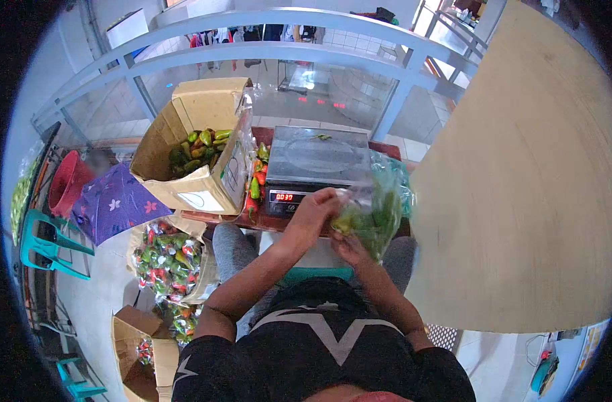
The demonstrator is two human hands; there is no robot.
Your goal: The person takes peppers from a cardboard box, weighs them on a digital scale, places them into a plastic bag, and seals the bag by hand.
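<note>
Two-handed handling of a clear plastic bag (384,218) holding green peppers (347,222), seen from above at the near edge of a reddish-brown desk (385,149). The chief hazard, as judged here, is spillage: thin film could slide from the fingertips, and peppers bunched toward one side could drag the bag over. A swing to the left might also knock the scale (319,157) or push loose peppers (258,181) off the desk, since these lie close beside the scale—between it and a cardboard box (160,189).

The bag hangs before the scale's right front corner, above the person's right thigh. The left hand (319,209) meets its upper left part, the grip pinching the film between thumb and fingers; some blur obscures the exact fold. The right hand (349,246) lies lower, its fingers curled against the bag's lower left side—how firmly that grip closes cannot be told, because the bag partly covers it. The peppers thus sit just to the right of the left grip and directly above the right.
</note>
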